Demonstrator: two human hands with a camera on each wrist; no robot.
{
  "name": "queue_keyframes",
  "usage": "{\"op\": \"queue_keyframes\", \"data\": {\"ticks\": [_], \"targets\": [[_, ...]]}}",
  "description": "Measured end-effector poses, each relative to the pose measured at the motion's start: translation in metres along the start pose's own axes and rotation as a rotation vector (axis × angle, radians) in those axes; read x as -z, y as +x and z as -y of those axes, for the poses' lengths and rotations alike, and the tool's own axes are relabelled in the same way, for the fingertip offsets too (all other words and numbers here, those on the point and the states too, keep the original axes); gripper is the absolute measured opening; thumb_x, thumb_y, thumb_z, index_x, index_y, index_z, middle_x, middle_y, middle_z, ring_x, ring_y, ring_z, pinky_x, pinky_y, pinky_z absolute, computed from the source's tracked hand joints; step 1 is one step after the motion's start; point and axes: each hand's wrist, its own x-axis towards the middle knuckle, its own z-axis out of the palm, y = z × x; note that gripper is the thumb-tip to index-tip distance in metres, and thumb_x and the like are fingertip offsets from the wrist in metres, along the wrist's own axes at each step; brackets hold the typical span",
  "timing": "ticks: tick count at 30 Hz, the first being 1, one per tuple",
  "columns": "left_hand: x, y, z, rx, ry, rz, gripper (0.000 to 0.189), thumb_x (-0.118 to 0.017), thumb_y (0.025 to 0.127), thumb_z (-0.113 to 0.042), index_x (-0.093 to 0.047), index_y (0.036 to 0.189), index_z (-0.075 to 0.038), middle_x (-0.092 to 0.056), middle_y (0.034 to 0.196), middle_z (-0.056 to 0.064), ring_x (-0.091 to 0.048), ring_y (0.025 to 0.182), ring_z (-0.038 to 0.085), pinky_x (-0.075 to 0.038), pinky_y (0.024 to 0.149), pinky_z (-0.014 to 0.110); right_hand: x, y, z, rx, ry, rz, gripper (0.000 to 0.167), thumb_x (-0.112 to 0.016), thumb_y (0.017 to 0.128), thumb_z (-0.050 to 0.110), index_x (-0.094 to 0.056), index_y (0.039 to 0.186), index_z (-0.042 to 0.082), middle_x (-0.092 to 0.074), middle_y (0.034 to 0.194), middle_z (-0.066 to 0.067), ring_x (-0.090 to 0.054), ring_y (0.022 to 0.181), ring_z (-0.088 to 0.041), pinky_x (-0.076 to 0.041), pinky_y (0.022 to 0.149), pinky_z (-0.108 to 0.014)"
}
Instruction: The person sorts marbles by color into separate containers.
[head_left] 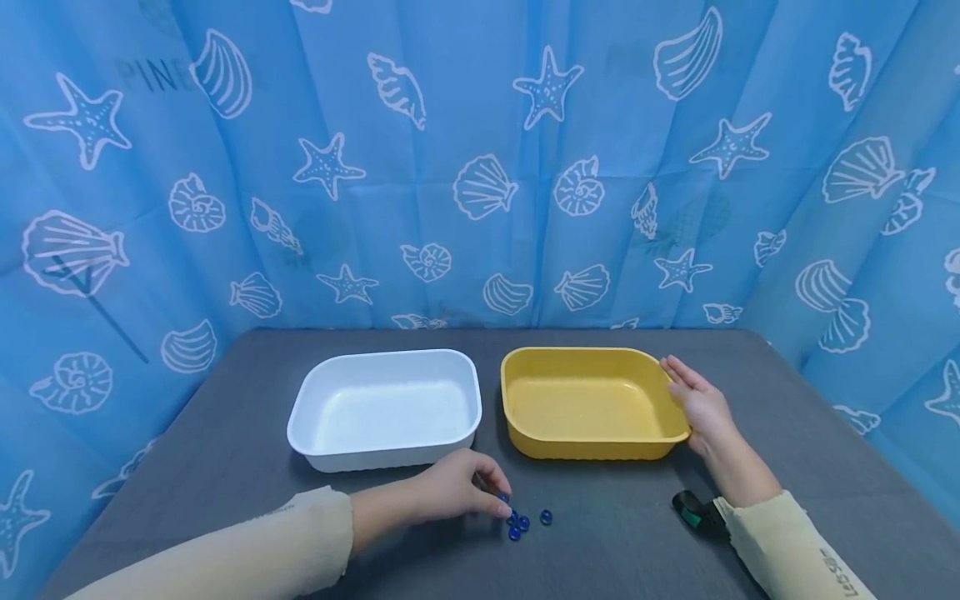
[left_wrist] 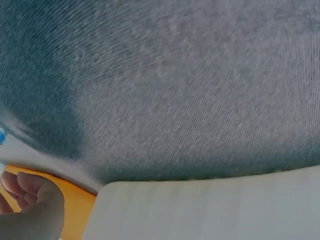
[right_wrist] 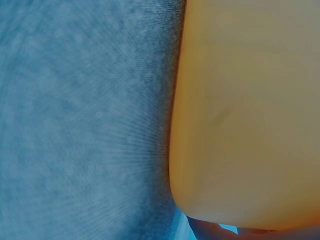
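Several small blue glass beads (head_left: 523, 522) lie on the grey cloth in front of two plastic basins. My left hand (head_left: 461, 486) comes in low over them, its thumb and index fingertip on either side of one blue bead. That hand's curled fingers also show in the left wrist view. At the right end of the yellow basin (head_left: 600, 451), my right hand (head_left: 705, 408) touches the rim with fairly straight fingers. The basin's wall (right_wrist: 250, 115) fills much of the right wrist view, hiding most of that hand.
To the left of the yellow basin stands a white basin (head_left: 382, 460), with a narrow gap between them. A black strap with a green patch (head_left: 692, 515) is by the right sleeve. A blue curtain (head_left: 480, 242) with shell prints hangs behind the table (head_left: 600, 533).
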Motion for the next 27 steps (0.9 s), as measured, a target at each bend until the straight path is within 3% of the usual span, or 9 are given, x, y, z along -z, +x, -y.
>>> {"op": "queue_keyframes", "data": {"ticks": [12,21,27], "targets": [[0.002,0.001,-0.015,-0.035,-0.005,-0.007,0.014,-0.075,0.086,-0.012,-0.07,0.098,-0.007,-0.062,0.088,-0.002,-0.054,0.078,0.015,-0.044,0.065,0.026,0.001,0.001,-0.001,0.007,-0.002,0.007,0.052,-0.031,0.107,0.016,-0.013,0.156,0.019,-0.013,0.161,0.001,-0.012,0.147,-0.019,-0.018,0.115,-0.039],[0.008,0.003,-0.028,-0.077,0.001,-0.061,0.016,-0.076,0.085,-0.011,-0.07,0.097,-0.003,-0.063,0.084,-0.002,-0.055,0.078,0.015,-0.047,0.066,0.023,0.001,0.002,-0.002,0.011,-0.003,0.004,0.051,-0.03,0.107,0.016,-0.014,0.156,0.018,-0.013,0.161,0.001,-0.012,0.147,-0.019,-0.017,0.115,-0.039],[0.012,0.009,-0.037,-0.124,-0.026,-0.119,0.017,-0.076,0.084,-0.01,-0.07,0.099,-0.003,-0.065,0.086,-0.002,-0.056,0.081,0.013,-0.051,0.076,0.023,0.002,0.004,-0.003,0.009,0.001,0.003,0.051,-0.03,0.107,0.016,-0.014,0.156,0.019,-0.013,0.161,0.001,-0.012,0.147,-0.019,-0.017,0.115,-0.038]]}}
